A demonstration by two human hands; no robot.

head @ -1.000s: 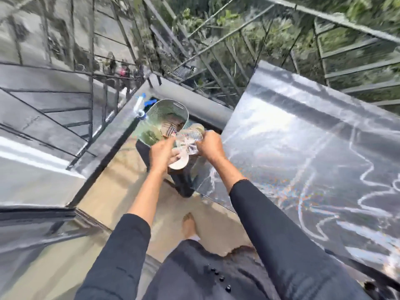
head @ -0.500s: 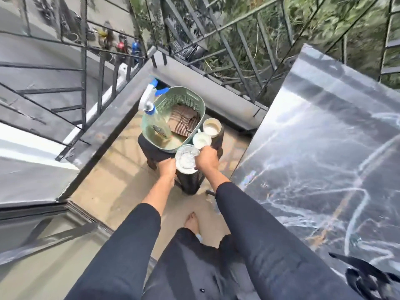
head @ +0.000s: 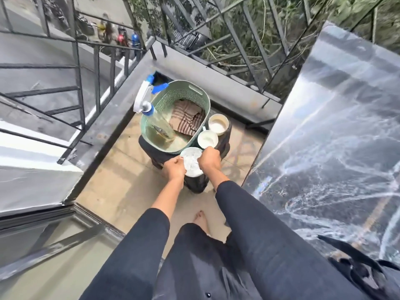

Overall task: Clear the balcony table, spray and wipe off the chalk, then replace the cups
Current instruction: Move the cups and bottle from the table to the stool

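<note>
Left hand (head: 174,169) and right hand (head: 209,161) each gripped 1 white cup (head: 191,163) — 2 more cups (head: 207,139) stood at 1 o'clock beyond.

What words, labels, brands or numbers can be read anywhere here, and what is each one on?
No text here can be read.
Spray bottle: a small dark mark on its side, too blurred to read.
Table: chalk scribbles, loose lines only, no letters or numbers.
Basket, striped cloth and the nearest cup, gripped by the left hand and right hand: no writing shows.
</note>
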